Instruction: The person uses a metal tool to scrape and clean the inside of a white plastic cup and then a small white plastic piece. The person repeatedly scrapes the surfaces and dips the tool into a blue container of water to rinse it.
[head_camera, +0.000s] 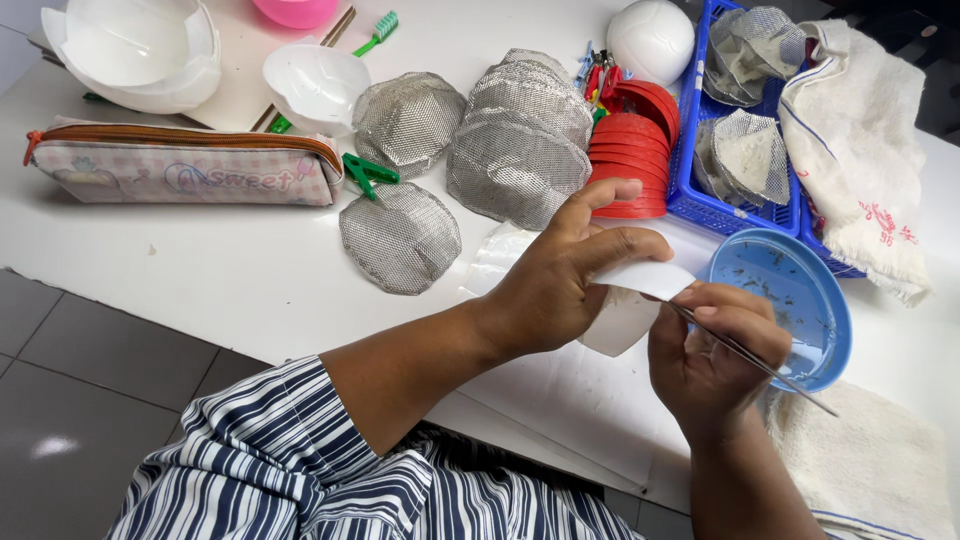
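My left hand (560, 280) grips a white plastic cup-shaped piece (625, 305) by its rim, thumb and fingers over the top. My right hand (710, 355) holds thin metal tweezers (760, 362), their tip reaching toward the inside of the white piece. Both hands work above the white table (200, 270), just left of a blue plastic dish (790, 300) that holds water and small dark specks.
Several metal mesh domes (515, 150) lie at the table's middle, beside a stack of red rings (632, 150). A blue basket (740, 195) holds more mesh. White towels (860, 130) lie right; a pencil case (185, 165) and white bowls (135, 50) lie left.
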